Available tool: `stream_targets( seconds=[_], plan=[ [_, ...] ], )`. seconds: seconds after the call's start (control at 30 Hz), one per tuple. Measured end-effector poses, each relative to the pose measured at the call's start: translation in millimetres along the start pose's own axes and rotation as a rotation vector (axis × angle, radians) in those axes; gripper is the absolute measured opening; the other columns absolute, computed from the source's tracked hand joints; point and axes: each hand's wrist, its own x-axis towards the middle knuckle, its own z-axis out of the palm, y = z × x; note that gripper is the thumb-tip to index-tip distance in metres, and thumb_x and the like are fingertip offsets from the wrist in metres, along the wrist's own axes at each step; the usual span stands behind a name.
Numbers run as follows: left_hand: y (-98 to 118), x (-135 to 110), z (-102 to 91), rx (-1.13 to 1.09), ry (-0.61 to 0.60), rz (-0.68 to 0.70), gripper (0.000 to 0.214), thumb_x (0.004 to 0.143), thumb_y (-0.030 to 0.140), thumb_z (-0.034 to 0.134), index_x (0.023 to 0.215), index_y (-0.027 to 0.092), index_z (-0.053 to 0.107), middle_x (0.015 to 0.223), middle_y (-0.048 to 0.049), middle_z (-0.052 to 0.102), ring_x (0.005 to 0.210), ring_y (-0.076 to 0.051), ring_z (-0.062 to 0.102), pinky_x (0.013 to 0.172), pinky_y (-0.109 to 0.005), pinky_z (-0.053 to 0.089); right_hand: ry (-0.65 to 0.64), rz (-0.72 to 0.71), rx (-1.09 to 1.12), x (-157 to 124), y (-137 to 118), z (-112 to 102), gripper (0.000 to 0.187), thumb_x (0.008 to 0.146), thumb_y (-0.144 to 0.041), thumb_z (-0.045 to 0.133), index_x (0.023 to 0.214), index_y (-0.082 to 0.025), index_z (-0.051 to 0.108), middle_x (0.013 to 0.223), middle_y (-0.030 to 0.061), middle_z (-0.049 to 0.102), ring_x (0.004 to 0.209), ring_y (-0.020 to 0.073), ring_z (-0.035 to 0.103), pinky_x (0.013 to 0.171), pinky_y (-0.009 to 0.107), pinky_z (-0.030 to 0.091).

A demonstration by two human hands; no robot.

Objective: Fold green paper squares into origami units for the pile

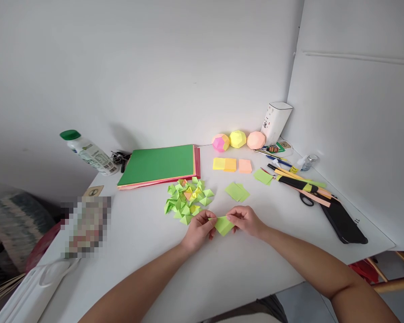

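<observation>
A piece of green paper [224, 226], its upper edge folded over, is held up between my two hands above the white table. My left hand [199, 228] pinches its left corner, and my right hand [245, 220] grips the right corner between thumb and fingers. Just beyond my left hand lies a heap of folded green paper pieces [183, 199] with a few yellow and orange ones among them. Flat green paper squares [237, 191] rest beyond my right hand, and another small stack of green squares [263, 176] lies farther right.
At the back stand faceted paper balls [237, 139], with yellow, orange and pink sticky notes [224, 164] before them. Coloured sheets [158, 163] are stacked left of these. A bottle [89, 152] leans at far left. Scissors [306, 199], pens and a black phone [343, 220] lie right.
</observation>
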Motion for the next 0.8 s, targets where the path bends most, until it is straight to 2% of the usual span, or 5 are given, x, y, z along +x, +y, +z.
stream_targets(
  seconds=[0.17, 0.37, 0.57, 0.7, 0.8],
  plan=[
    [2, 0, 0.8, -0.059, 0.042, -0.017, 0.031, 0.065, 0.041, 0.068, 0.071, 0.018, 0.048, 0.045, 0.007, 0.047, 0.037, -0.008, 0.043, 0.035, -0.018, 0.034, 0.065, -0.003, 0.077, 1, -6, -1, 0.027, 0.078, -0.042, 0.057, 0.074, -0.015, 0.056, 0.067, -0.0002, 0.055, 0.051, 0.01, 0.055, 0.05, 0.023, 0.046],
    [2, 0, 1.3, -0.032, 0.017, 0.001, 0.031, 0.067, 0.042, 0.067, 0.071, 0.019, 0.047, 0.043, 0.007, 0.047, 0.037, -0.008, 0.042, 0.035, -0.018, 0.034, 0.003, -0.029, 0.046, 1, -2, 0, 0.026, 0.075, -0.04, 0.061, 0.086, -0.017, 0.058, 0.067, -0.0018, 0.056, 0.054, 0.0095, 0.054, 0.052, 0.022, 0.046],
    [1, -2, 1.6, 0.131, -0.052, -0.003, 0.028, 0.07, 0.042, 0.064, 0.072, 0.018, 0.051, 0.045, 0.0061, 0.049, 0.038, -0.008, 0.044, 0.038, -0.019, 0.036, -0.026, -0.051, -0.068, 1, 5, 3, 0.027, 0.077, -0.041, 0.059, 0.079, -0.014, 0.063, 0.067, 0.0007, 0.059, 0.052, 0.0088, 0.053, 0.05, 0.022, 0.045],
    [-1, -3, 1.7, 0.27, -0.049, 0.008, 0.027, 0.074, 0.043, 0.06, 0.074, 0.016, 0.056, 0.043, 0.0049, 0.05, 0.036, -0.008, 0.043, 0.038, -0.019, 0.034, -0.045, -0.044, -0.083, 0, 4, 3, 0.027, 0.078, -0.04, 0.059, 0.079, -0.013, 0.063, 0.063, 0.0004, 0.059, 0.05, 0.009, 0.054, 0.049, 0.022, 0.045],
    [-2, -3, 1.2, 0.273, -0.046, 0.026, 0.027, 0.075, 0.042, 0.059, 0.073, 0.015, 0.059, 0.044, 0.0034, 0.052, 0.037, -0.008, 0.043, 0.039, -0.02, 0.034, -0.043, -0.042, -0.066, 0, 3, 4, 0.027, 0.078, -0.04, 0.059, 0.079, -0.013, 0.063, 0.063, 0.0005, 0.059, 0.049, 0.009, 0.054, 0.048, 0.022, 0.047]
  ],
)
